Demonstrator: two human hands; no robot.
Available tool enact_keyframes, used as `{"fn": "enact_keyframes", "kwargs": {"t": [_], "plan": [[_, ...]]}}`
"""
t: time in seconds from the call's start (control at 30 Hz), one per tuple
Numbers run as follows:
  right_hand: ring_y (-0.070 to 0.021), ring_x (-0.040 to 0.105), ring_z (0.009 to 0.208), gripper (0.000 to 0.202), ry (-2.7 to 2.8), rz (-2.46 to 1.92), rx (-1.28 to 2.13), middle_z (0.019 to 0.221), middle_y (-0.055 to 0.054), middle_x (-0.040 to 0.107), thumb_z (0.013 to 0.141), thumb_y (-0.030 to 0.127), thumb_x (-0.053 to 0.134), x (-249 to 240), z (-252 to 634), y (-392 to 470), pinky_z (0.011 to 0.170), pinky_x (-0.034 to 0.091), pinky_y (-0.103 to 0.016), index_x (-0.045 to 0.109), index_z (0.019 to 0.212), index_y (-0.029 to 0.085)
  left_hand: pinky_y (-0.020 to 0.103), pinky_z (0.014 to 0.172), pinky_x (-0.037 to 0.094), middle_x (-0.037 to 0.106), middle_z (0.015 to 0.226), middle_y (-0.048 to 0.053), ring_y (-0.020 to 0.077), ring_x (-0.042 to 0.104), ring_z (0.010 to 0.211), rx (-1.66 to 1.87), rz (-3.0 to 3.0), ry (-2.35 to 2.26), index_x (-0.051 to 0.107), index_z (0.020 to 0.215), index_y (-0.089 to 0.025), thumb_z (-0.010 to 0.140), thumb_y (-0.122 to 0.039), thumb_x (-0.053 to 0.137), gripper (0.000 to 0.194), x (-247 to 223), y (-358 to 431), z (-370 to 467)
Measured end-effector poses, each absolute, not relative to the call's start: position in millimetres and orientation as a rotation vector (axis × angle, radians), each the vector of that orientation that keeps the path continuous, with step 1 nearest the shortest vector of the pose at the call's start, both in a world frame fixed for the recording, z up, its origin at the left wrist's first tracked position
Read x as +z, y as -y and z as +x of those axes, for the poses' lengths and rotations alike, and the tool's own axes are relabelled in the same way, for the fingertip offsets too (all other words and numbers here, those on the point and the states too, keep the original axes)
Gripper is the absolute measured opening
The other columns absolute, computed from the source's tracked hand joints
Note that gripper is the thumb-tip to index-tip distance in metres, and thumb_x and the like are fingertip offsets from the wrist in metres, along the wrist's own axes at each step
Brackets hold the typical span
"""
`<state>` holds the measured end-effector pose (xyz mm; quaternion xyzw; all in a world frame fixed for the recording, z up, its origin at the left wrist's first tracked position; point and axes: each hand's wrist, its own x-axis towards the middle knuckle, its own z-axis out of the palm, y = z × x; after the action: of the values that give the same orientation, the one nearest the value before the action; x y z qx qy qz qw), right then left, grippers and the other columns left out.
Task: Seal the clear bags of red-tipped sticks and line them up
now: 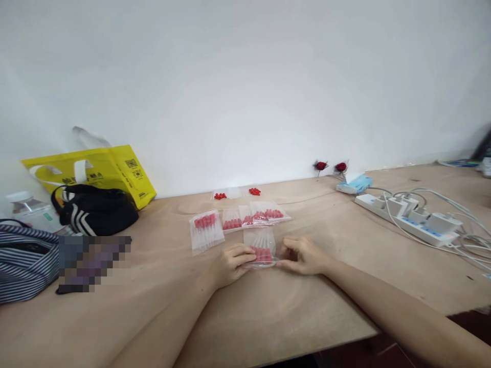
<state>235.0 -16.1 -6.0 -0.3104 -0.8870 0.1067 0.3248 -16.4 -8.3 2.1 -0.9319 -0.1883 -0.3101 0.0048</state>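
Note:
A small clear plastic bag (pixel 259 242) lies on the table in front of me, with several red-ended, pale thin pieces inside. My left hand (pixel 233 261) is closed on the bag's near left edge, fingertips beside the red ends. At the near right corner, my right hand (pixel 301 255) pinches the edge between thumb and fingers. Just beyond, similar filled bags lie flat: one bag (pixel 207 232) to the left, and a row of overlapping bags (pixel 268 213) behind. Farther back, loose red pieces (pixel 254 191) rest on or in a clear bag (pixel 236 192).
To the left stand a yellow bag (pixel 99 168), a black pouch (pixel 102 212), a clear jar (pixel 32 207) and a striped bag (pixel 26 260). A power strip (pixel 406 222) with plugs and cables, a blue tissue pack (pixel 355 184) and red flowers (pixel 340 167) are at right.

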Motion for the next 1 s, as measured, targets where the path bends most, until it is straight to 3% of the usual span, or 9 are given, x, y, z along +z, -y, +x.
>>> {"fn": "enact_keyframes", "kwargs": {"t": [0.1,0.23,0.37,0.57,0.8,1.0], "plan": [[-0.0163,0.053,0.078,0.008,2.211,-0.944,0.164,0.080,-0.004,0.057,0.073,0.019,0.051,-8.2,243.6,-7.7,0.071,0.043,-0.029,0.055,0.080,0.018,0.032,0.080,0.050,0.064,0.095,0.007,0.0159,0.059,0.090,-0.956,-2.977,0.618,0.060,0.098,-0.020,0.079,-0.021,0.049,0.022,-1.7,9.2,-19.3],[-0.0232,0.041,0.109,0.049,2.198,-1.146,-0.028,0.116,-0.010,0.047,0.065,0.007,0.047,-13.3,248.1,-53.7,0.091,0.035,-0.039,0.050,0.112,0.018,0.036,0.087,0.046,0.062,0.102,0.008,0.0178,0.057,0.097,-0.967,-3.041,0.632,0.059,0.100,-0.019,0.078,-0.020,0.051,0.024,-2.4,11.0,-18.7],[-0.0259,0.028,0.121,0.059,2.354,-1.201,-0.018,0.132,-0.007,0.033,0.067,0.012,0.048,-14.9,242.4,-82.4,0.097,0.027,-0.043,0.040,0.124,0.024,0.038,0.090,0.044,0.060,0.107,0.009,0.0193,0.053,0.103,-0.968,-3.079,0.696,0.058,0.101,-0.019,0.076,-0.020,0.053,0.026,3.9,14.6,-16.5],[-0.0232,0.034,0.118,0.044,2.434,-1.250,0.010,0.131,-0.005,0.035,0.083,0.025,0.037,-25.3,234.6,-87.0,0.096,0.028,-0.043,0.036,0.127,0.030,0.037,0.094,0.040,0.053,0.118,0.008,0.0194,0.045,0.113,-0.790,-3.185,0.767,0.050,0.112,-0.021,0.077,-0.020,0.050,0.035,7.9,15.6,-16.8],[-0.0301,0.033,0.115,0.043,2.208,-1.526,-0.076,0.126,-0.008,0.041,0.083,0.036,0.037,-26.5,235.1,-71.9,0.089,0.028,-0.050,0.037,0.125,0.028,0.038,0.093,0.041,0.054,0.117,0.007,0.0187,0.049,0.108,-0.765,-3.175,0.802,0.052,0.111,-0.022,0.078,-0.021,0.049,0.033,9.3,16.5,-15.4],[-0.0217,0.046,0.097,0.035,2.195,-1.084,-0.009,0.103,-0.009,0.053,0.081,0.040,0.043,-10.3,239.9,-19.7,0.083,0.033,-0.039,0.049,0.110,0.021,0.031,0.083,0.048,0.060,0.103,0.008,0.0173,0.056,0.097,-0.972,-2.962,0.731,0.052,0.109,-0.020,0.076,-0.022,0.053,0.033,5.7,18.1,-16.9]]}}
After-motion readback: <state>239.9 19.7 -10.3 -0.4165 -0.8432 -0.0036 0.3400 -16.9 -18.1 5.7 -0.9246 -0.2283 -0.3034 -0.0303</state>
